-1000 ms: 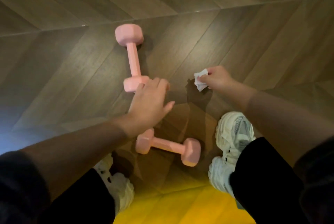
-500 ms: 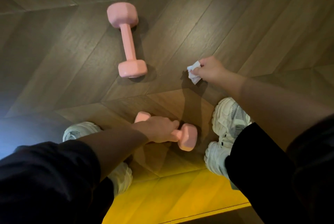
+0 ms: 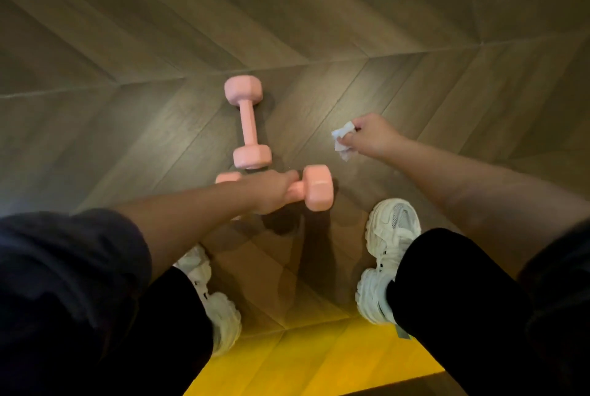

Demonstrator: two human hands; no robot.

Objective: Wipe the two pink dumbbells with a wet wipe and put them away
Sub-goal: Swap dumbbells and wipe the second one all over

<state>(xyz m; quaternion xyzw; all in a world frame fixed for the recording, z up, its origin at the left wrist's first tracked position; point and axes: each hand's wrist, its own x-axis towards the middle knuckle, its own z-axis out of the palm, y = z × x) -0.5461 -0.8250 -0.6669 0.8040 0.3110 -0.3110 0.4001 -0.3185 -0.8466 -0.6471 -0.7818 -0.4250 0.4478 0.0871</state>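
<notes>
Now one pink dumbbell [image 3: 316,188] is gripped by its handle in your left hand [image 3: 271,191], just beside the second dumbbell [image 3: 247,122] lying on the wooden floor [image 3: 127,140]. Your right hand [image 3: 372,135] pinches one wet wipe [image 3: 341,140]; open floor spreads beyond, two white shoes [image 3: 392,226] nearer you.

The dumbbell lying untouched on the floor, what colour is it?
Pink; the dumbbell shows best in the head view.

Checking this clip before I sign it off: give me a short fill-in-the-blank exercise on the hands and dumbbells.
1. The left hand grips the near dumbbell by its ____.
2. The right hand pinches a white ____.
3. The far dumbbell lies untouched on the ____.
Missing: handle; wipe; floor.
</notes>
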